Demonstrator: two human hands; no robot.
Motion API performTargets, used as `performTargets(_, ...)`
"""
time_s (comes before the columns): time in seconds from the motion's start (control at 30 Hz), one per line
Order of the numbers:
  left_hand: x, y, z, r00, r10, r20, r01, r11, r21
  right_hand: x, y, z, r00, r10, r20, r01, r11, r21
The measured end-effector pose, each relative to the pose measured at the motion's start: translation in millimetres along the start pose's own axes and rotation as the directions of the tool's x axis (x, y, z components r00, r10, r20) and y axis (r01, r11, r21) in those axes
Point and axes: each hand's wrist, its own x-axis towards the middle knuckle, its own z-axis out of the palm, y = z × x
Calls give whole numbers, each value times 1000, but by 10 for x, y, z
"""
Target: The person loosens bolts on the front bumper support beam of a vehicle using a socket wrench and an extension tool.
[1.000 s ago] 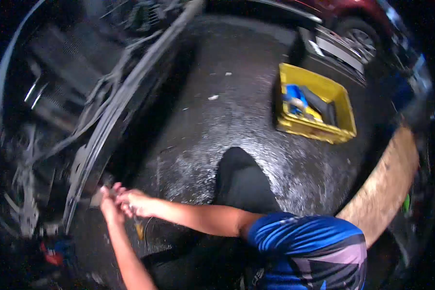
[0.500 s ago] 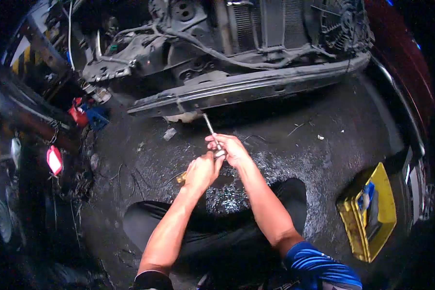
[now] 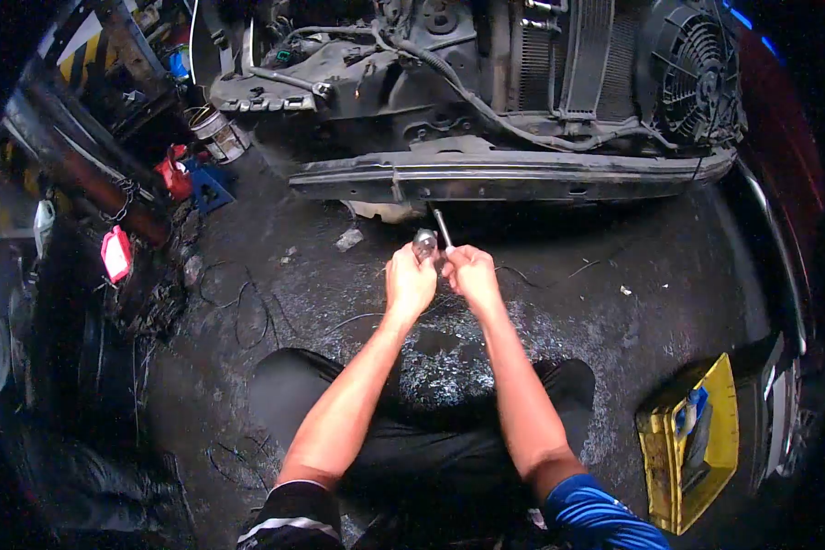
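My left hand (image 3: 411, 282) is closed around a ratchet wrench (image 3: 424, 241), whose round metal head sticks up past the fingers. Its handle is hidden in the palm. Beside it, my right hand (image 3: 473, 275) grips a slim metal extension bar (image 3: 442, 226), tilted with its far end pointing toward the car. Only a narrow gap shows between the ratchet head and the bar. Both hands are above the floor, in front of a long black crossbar (image 3: 522, 183) at the car's front end.
A radiator (image 3: 591, 64) and a round fan (image 3: 692, 69) are exposed behind the crossbar. On the right stands a yellow bin (image 3: 726, 431) with blue items inside. A red bottle (image 3: 116, 254), a blue stand (image 3: 211, 188) and a bucket (image 3: 220, 135) are at left. Thin cables lie on the wet, dark floor.
The ratchet head and the extension bar, together before, are now side by side. My left hand has turned the ratchet head upward, hiding its yellow handle. The view has shifted slightly.
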Motion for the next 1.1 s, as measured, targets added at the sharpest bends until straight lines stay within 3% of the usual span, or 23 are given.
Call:
performTargets(0.03, 137, -263, 188, 999, -2, -49, 1, 1000, -20, -77, -132, 64, 977, -104, -185, 32, 933, -359)
performTargets(0.07, 187, -312, 244, 995, -95, -10, 92, 985, -148, -168, -298, 120, 952, -183, -246, 34, 862, -506)
performTargets(0.13, 271, -318, 316, 961, -257, 101, 276, 881, -384, -189, -316, 181, 934, -222, -281, 64, 875, -480)
performTargets(0.17, 286, -259, 354, 949, -296, 110, 305, 770, -560, -161, -204, 205, 939, -195, -283, 88, 933, -349)
performTargets(0.23, 399, -212, 328, 934, -318, 160, 350, 737, -579, -125, -152, 269, 949, -141, -284, 128, 990, -65)
performTargets(0.27, 461, -192, 331, 935, -309, 171, 349, 734, -582, -166, -212, 241, 978, 39, -203, 24, 954, 298)
performTargets(0.3, 482, -169, 355, 933, -331, 141, 352, 754, -555, -236, -270, 187, 982, 175, -65, -99, 785, 611)
performTargets(0.33, 585, -287, 461, 932, -320, 169, 348, 670, -655, -312, -409, 142, 961, 252, 109, -227, 507, 831)
performTargets(0.37, 613, -270, 472, 921, -345, 180, 373, 652, -660, -312, -466, 115, 914, 349, 208, -319, 299, 899)
performTargets(0.4, 630, -252, 480, 910, -368, 190, 395, 633, -665, -323, -399, 1, 879, 283, 383, -430, 123, 895)
performTargets(0.47, 689, -299, 579, 909, -370, 192, 387, 579, -718, -308, -267, -66, 873, 157, 462, -473, 39, 880)
performTargets(0.5, 685, -303, 614, 909, -377, 179, 380, 570, -728, -278, -183, -65, 883, 129, 451, -463, 76, 883)
performTargets(0.53, 668, -299, 644, 908, -385, 168, 374, 560, -739, -293, -205, -43, 935, 207, 288, -353, 472, 808)
performTargets(0.57, 616, -235, 610, 897, -401, 186, 404, 571, -714, -308, -240, 22, 972, 214, 101, -233, 790, 568)
performTargets(0.6, 624, -268, 543, 894, -378, 240, 440, 645, -625, -318, -272, 70, 986, 147, -74, -129, 970, 209)
performTargets(0.67, 659, -243, 526, 919, -353, 175, 389, 743, -545, -325, -271, 109, 985, 2, -172, 8, 998, 56)
performTargets(0.73, 713, -250, 554, 916, -346, 204, 398, 714, -576, -345, -244, 122, 961, -147, -232, 124, 986, -113)
performTargets(0.77, 739, -288, 554, 912, -338, 231, 408, 706, -578, -357, -225, 105, 983, -22, -181, 43, 992, 115)
performTargets(0.83, 797, -350, 521, 894, -317, 317, 448, 659, -604, -361, -210, 55, 983, 184, -1, -156, 836, 526)
performTargets(0.93, 783, -359, 535, 904, -245, 351, 424, 626, -654, -333, -298, -34, 893, 277, 354, -426, 271, 863)
performTargets(0.97, 777, -356, 537, 904, -255, 343, 424, 642, -639, -377, -342, 6, 950, 265, 163, -295, 600, 743)
performTargets(1.0, 776, -356, 536, 904, -266, 336, 425, 656, -623, -376, -395, 60, 976, 216, -34, -194, 927, 322)
performTargets(1.1, 775, -271, 500, 914, -292, 283, 406, 693, -596, -392, -432, 68, 968, 250, 37, -222, 770, 598)
